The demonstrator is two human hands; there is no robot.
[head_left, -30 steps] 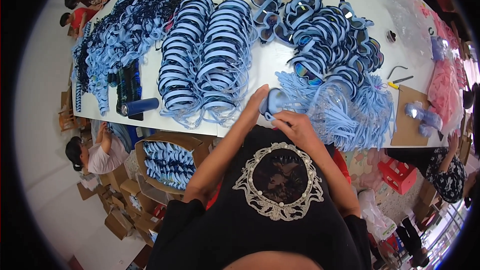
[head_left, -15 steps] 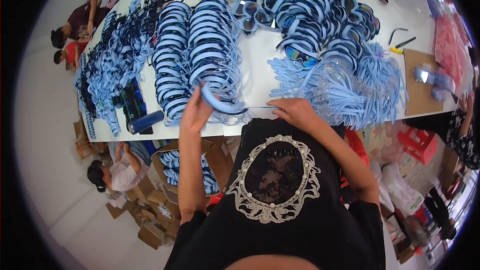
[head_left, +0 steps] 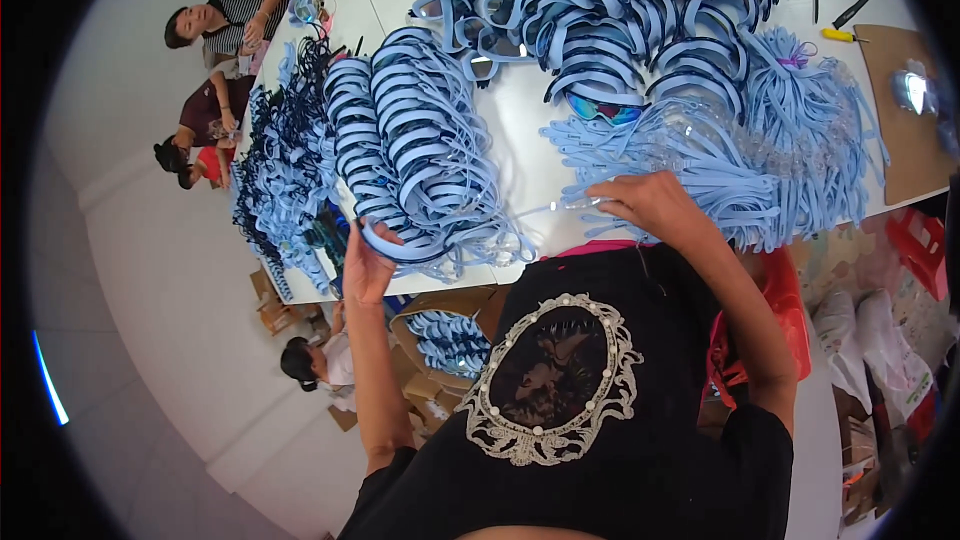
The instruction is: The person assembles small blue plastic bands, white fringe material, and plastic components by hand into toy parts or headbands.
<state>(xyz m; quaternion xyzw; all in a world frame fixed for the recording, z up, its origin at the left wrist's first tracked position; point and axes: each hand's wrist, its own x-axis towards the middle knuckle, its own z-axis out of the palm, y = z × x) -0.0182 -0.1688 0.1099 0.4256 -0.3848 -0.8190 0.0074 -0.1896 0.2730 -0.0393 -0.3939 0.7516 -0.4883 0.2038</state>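
Note:
My left hand [head_left: 372, 262] is closed on the light blue goggles [head_left: 412, 251] at the near end of two rows of goggles [head_left: 420, 120], close to the table's front edge. My right hand [head_left: 655, 205] pinches a thin strap with a clear end piece [head_left: 575, 204]. This strap stretches left toward the rows; where it ends among them I cannot make out. Right beside that hand lies a heap of loose light blue straps [head_left: 700, 175] with clear plastic ends. Farther back, more goggles [head_left: 605, 25] with dark and mirrored lenses are stacked, one showing a coloured lens [head_left: 605, 110].
On the left, a tangled pile of blue and black straps [head_left: 285, 170] covers the white table [head_left: 525, 125]. A yellow-handled tool [head_left: 840, 35] and a cardboard sheet [head_left: 905, 140] lie at the right. Below the edge stand a carton of goggles [head_left: 447, 343] and a red stool [head_left: 785, 315]. Several people sit along the left.
My left hand has lowered the goggles onto the near end of the rows. My right hand has moved right, drawing the strap out farther from the left hand. The view has shifted.

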